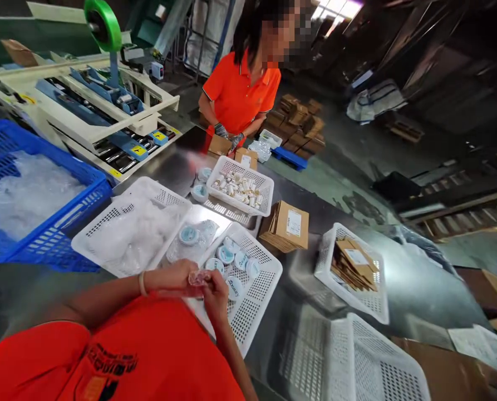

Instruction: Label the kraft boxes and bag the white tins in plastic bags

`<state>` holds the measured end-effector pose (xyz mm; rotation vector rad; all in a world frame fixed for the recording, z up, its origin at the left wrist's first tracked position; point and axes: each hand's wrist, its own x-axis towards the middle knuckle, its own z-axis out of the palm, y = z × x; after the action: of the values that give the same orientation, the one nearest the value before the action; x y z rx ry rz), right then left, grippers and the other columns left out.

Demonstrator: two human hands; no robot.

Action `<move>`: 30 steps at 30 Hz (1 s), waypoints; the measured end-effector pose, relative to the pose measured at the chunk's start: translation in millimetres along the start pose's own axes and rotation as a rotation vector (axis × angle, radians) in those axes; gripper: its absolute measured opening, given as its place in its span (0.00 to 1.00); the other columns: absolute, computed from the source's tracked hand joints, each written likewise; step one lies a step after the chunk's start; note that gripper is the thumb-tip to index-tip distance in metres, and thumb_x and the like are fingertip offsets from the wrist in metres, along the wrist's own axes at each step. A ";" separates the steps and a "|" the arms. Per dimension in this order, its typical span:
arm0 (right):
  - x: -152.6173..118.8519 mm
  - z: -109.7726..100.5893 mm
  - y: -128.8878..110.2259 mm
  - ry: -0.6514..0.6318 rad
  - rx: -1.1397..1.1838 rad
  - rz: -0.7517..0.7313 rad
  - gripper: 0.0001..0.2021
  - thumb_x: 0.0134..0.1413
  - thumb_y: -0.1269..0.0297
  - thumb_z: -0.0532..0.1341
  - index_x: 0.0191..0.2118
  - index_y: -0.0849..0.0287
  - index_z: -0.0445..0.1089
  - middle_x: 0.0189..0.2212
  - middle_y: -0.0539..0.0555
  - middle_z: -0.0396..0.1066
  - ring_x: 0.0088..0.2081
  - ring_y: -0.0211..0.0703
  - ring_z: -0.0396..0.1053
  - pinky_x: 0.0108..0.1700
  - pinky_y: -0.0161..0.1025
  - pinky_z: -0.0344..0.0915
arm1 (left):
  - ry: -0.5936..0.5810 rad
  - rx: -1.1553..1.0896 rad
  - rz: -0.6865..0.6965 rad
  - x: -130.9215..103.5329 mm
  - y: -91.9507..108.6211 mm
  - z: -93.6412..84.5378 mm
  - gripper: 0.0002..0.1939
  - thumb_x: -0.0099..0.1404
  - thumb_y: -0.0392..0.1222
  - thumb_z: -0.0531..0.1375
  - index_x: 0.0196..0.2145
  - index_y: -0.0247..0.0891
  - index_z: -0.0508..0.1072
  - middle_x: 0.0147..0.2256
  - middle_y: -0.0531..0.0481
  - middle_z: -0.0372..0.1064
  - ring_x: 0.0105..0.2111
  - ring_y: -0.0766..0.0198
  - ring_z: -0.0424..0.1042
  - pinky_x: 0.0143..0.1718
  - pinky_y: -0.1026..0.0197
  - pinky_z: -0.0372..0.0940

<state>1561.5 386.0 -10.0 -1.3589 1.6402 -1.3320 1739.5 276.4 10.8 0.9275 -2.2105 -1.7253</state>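
Close to my body, a small piece of clear crinkled plastic wrapping (198,277) is pinched between my two hands. My left hand (175,277) grips it from the left, fingers closed. On its right side, my right hand (216,294) is closed on the same plastic. Whether anything lies inside the wrapping I cannot tell. Just beyond my hands stands a white perforated basket (261,278) with several round blue-and-white labelled containers (234,288). A similar container (188,235) rests on clear bubble wrap (204,245) beside that basket.
White baskets hold clear plastic bags (146,228) and small white-and-gold pieces (240,188). Flat brown cartons (285,225) are stacked on the metal table (302,278). A blue crate (64,245) stands left. Across the table, a gloved co-worker (242,92) handles brown boxes near a taping machine (106,111).
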 end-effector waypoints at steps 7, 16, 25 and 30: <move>11.3 -10.3 17.0 0.166 0.012 0.033 0.15 0.65 0.53 0.68 0.52 0.53 0.76 0.55 0.61 0.76 0.56 0.53 0.76 0.50 0.47 0.78 | 0.353 0.594 0.339 106.6 -0.1 -61.4 0.15 0.76 0.31 0.60 0.51 0.37 0.86 0.54 0.40 0.82 0.56 0.48 0.75 0.63 0.45 0.67; -2.0 -31.0 47.2 0.240 -0.054 0.237 0.22 0.63 0.40 0.68 0.47 0.54 0.75 0.42 0.58 0.80 0.42 0.51 0.79 0.41 0.45 0.76 | 0.107 0.706 0.226 154.2 -39.1 -38.1 0.10 0.60 0.26 0.68 0.34 0.39 0.86 0.64 0.38 0.80 0.70 0.40 0.70 0.72 0.33 0.65; -13.1 -31.8 48.2 0.090 -0.098 0.252 0.24 0.67 0.35 0.66 0.44 0.54 0.78 0.39 0.59 0.82 0.40 0.52 0.80 0.40 0.44 0.77 | 0.427 0.589 0.062 101.7 -29.5 -130.7 0.11 0.67 0.26 0.66 0.45 0.32 0.84 0.60 0.35 0.80 0.61 0.49 0.76 0.65 0.49 0.69; -0.3 -28.2 42.2 0.012 -0.124 0.249 0.26 0.68 0.34 0.65 0.42 0.55 0.79 0.38 0.60 0.83 0.39 0.53 0.81 0.39 0.45 0.78 | 0.981 0.472 -0.127 46.4 -45.8 -234.2 0.16 0.81 0.44 0.60 0.37 0.32 0.78 0.38 0.39 0.75 0.51 0.49 0.73 0.56 0.46 0.67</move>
<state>1522.3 393.3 -41.5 -1.1715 1.8582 -1.1108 1837.3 54.7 29.7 1.5857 -1.8475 -0.4965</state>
